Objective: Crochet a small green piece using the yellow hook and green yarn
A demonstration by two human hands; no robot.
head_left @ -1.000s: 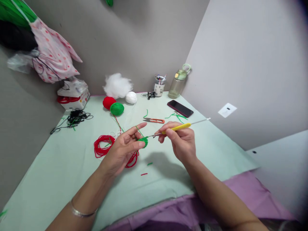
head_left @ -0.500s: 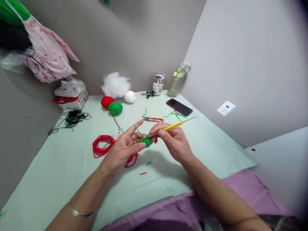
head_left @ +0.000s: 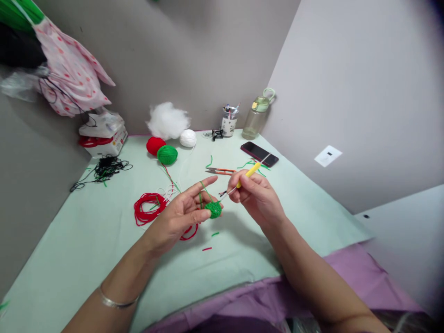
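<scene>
Pale green covering on the table (head_left: 104,259), grey wall (head_left: 180,55) behind; I read all of it remotely through the head view. Left hand (head_left: 178,212): thumb and fingers closed in a light pinch on the green crocheted piece (head_left: 215,210), index finger stretched out, the others partly curled. A green strand (head_left: 207,191) runs from that index finger down to the work. Right hand (head_left: 258,194): closed in a pen-like grip on the yellow-handled hook (head_left: 253,169), shaft slanting down to the upper edge of the piece.

Change noted: half a second ago the hook lay flatter, its working end across the piece, with the right fingers close beside it. Now the right hand sits a little farther off, the hook stands steeper, and more of the green surface shows to me. I judge that the hook has been drawn out from the stitches towards the edge, probably with a loop on it; the tip is too small for me to confirm this. Strand tension looks adequate, my estimate only.

Position of the piece: held above the table, between the hands, nearer the left. Behind it lie the orange-handled snips (head_left: 212,170); the red yarn coil (head_left: 138,210) rests left of the left hand. A small dark item by the right fingertips: unidentified.
</scene>
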